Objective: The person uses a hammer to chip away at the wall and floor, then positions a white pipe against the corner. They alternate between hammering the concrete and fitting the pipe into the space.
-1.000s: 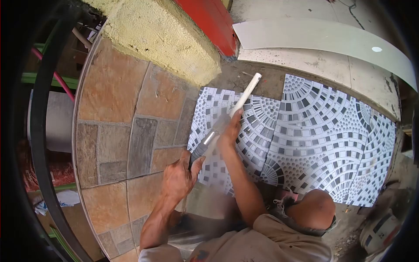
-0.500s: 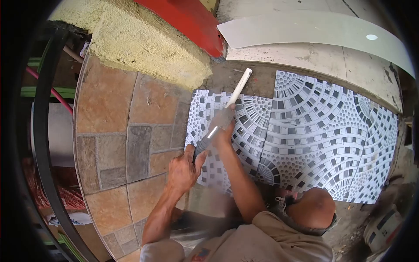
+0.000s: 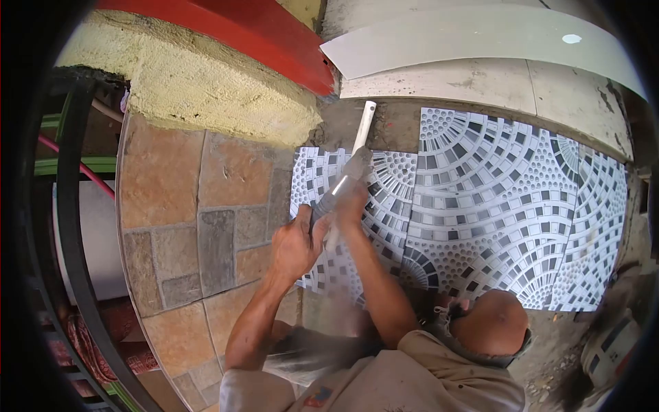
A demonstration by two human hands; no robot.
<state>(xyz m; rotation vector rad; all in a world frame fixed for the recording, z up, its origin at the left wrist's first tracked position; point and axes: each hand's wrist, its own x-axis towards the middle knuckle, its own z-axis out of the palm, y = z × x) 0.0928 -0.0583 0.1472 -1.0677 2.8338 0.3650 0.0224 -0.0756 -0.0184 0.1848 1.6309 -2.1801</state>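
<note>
A long tool has a white end point(image 3: 364, 127) with a hole in its tip, a silver collar and a grey lower part. My left hand point(image 3: 295, 242) is closed round the grey part. Higher up, my right hand point(image 3: 352, 200) is wrapped around the tool near the collar, blurred by motion. Beneath the tool lies a patterned grey-and-white tile point(image 3: 391, 230), partly hidden by my hands and forearms. The white tip reaches past that tile's upper edge over a strip of grey mortar point(image 3: 398, 127).
More patterned tiles point(image 3: 494, 206) extend right. Brown stone-look tiles point(image 3: 161, 178) lie left, beside a black metal frame point(image 3: 72, 226). A yellow rough wall point(image 3: 220, 89), a red beam point(image 3: 247, 31) and a curved white strip point(image 3: 467, 41) are above. Rubble point(image 3: 542, 374) lies lower right.
The tool stands a little steeper and its silver collar is farther up. My left hand has moved up with it. The whole view has shifted slightly.
</note>
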